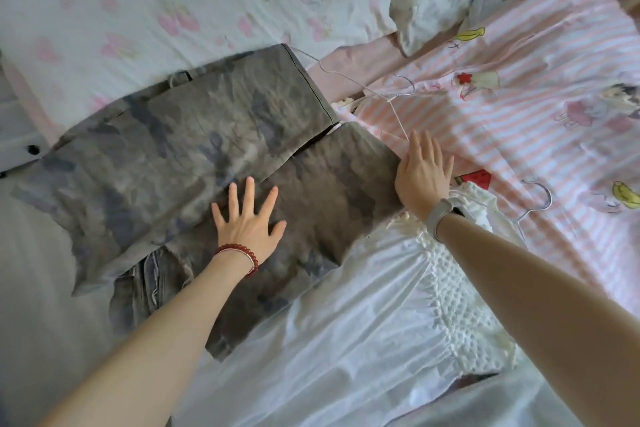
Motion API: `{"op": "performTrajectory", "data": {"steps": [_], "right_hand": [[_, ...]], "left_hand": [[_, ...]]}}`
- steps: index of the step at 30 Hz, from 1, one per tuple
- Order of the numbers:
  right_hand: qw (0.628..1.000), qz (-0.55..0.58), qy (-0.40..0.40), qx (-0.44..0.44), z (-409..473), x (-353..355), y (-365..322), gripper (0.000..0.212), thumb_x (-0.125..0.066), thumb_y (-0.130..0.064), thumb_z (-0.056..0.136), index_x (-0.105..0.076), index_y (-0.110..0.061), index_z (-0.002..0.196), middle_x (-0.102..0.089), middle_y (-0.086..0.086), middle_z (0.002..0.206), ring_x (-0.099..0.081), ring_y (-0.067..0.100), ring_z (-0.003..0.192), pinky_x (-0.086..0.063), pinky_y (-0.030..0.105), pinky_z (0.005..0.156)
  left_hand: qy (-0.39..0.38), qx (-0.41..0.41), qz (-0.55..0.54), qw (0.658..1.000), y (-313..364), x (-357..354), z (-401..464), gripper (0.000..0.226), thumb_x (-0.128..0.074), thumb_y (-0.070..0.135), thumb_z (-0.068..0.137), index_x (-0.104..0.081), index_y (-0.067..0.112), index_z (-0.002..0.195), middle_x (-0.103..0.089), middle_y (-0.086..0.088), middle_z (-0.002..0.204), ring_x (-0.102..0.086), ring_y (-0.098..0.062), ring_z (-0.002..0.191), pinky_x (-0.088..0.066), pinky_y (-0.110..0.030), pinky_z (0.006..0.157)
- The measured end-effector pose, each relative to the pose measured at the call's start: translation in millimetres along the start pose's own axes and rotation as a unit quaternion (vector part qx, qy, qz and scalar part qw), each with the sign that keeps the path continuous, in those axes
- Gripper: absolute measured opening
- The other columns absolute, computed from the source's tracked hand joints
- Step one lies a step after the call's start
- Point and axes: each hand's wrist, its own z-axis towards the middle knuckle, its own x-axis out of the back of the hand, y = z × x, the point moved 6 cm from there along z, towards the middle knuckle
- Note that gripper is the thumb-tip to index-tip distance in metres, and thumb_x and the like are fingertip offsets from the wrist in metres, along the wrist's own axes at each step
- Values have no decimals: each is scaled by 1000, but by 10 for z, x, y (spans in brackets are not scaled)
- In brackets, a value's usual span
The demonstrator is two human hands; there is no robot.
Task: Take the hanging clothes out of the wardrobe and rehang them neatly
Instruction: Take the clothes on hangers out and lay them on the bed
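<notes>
On the bed, the left hand (247, 218) lies flat, fingers spread, on the folded camouflage trousers (194, 149). Just right of the trousers, the right hand (424, 177) lies flat with straight fingers, gripping nothing, near a wire hanger (388, 99).

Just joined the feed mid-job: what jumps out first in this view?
The grey-brown camouflage trousers lie folded across the middle of the bed, with the left hand pressed flat on them and the right hand flat at their right edge. A white garment is spread in the foreground below them. Two wire hangers lie on the pink striped quilt at right.
</notes>
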Motion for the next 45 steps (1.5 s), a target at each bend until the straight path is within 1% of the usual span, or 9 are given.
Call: {"op": "performTrajectory", "data": {"steps": [6, 14, 21, 28, 32, 34, 37, 41, 45], "right_hand": [[988, -74, -65, 122, -591, 114, -437, 51, -29, -26, 96, -16, -18, 145, -5, 7, 155, 1, 23, 143, 1, 52, 113], [983, 104, -18, 148, -1961, 862, -844, 49, -37, -20, 95, -26, -13, 143, -14, 10, 154, -5, 23, 143, -9, 43, 116], [963, 92, -22, 251, -3415, 1280, -841, 44, -33, -24, 96, -32, -16, 139, -25, 2, 151, -6, 21, 143, -7, 44, 114], [913, 84, -60, 394, -4859, 1358, -1173, 41, -29, -29, 97, -36, -21, 137, -28, -3, 149, -7, 17, 142, -4, 42, 115], [865, 94, -60, 490, -5618, 1405, -1574, 39, -34, -25, 96, -44, -15, 132, -35, 3, 146, -16, 20, 141, -8, 42, 114], [827, 97, -57, 551, -6045, 1465, -1792, 32, -42, -19, 92, -57, -8, 118, -51, 11, 133, -35, 28, 133, -23, 48, 109], [761, 130, -34, 635, -6742, 1585, -2111, 23, -58, -11, 76, -67, -4, 96, -67, 15, 104, -61, 36, 103, -47, 50, 86], [692, 179, -55, 697, -7695, 1631, -2448, 27, -67, -4, 73, -67, -4, 100, -66, 13, 105, -61, 33, 103, -49, 45, 79], [621, 197, -73, 755, -8848, 1671, -2675, 29, -69, -3, 71, -67, -3, 101, -67, 13, 105, -62, 33, 102, -51, 45, 79]], "left_hand": [[60, -10, -23, 998, 61, 550, -407, 57, -38, 39, 94, -16, 27, 146, -3, -7, 156, 4, -28, 142, -8, -56, 111], [247, 15, -87, 965, 173, 1383, -1973, 50, -53, 24, 89, -42, 12, 136, -37, -16, 145, -29, -36, 135, -25, -56, 104], [212, 92, -43, 972, 131, 1168, -3576, 52, -41, 31, 93, -29, 20, 143, -19, -6, 153, -10, -26, 142, -10, -53, 111], [187, 190, -40, 963, -181, 658, -5277, 53, -32, 38, 95, -20, 25, 145, -13, -1, 155, -8, -24, 143, -11, -51, 112], [249, 241, -10, 938, -476, 681, -6145, 50, -35, 35, 93, -30, 22, 141, -27, -3, 150, -23, -21, 137, -17, -43, 109], [291, 263, -15, 920, -632, 660, -6598, 45, -39, 31, 92, -40, 18, 136, -37, -4, 143, -34, -21, 131, -21, -39, 106], [334, 302, -35, 892, -851, 562, -7354, 37, -47, 22, 90, -52, 14, 125, -50, -5, 132, -44, -20, 125, -23, -41, 107], [419, 325, -2, 848, -1065, 520, -8457, 30, -72, 7, 69, -69, 9, 99, -68, -8, 103, -64, -24, 99, -46, -48, 90], [439, 422, 47, 792, -1390, 329, -9720, 33, -76, 5, 62, -70, 9, 94, -69, -10, 98, -65, -26, 95, -47, -51, 86]]}}
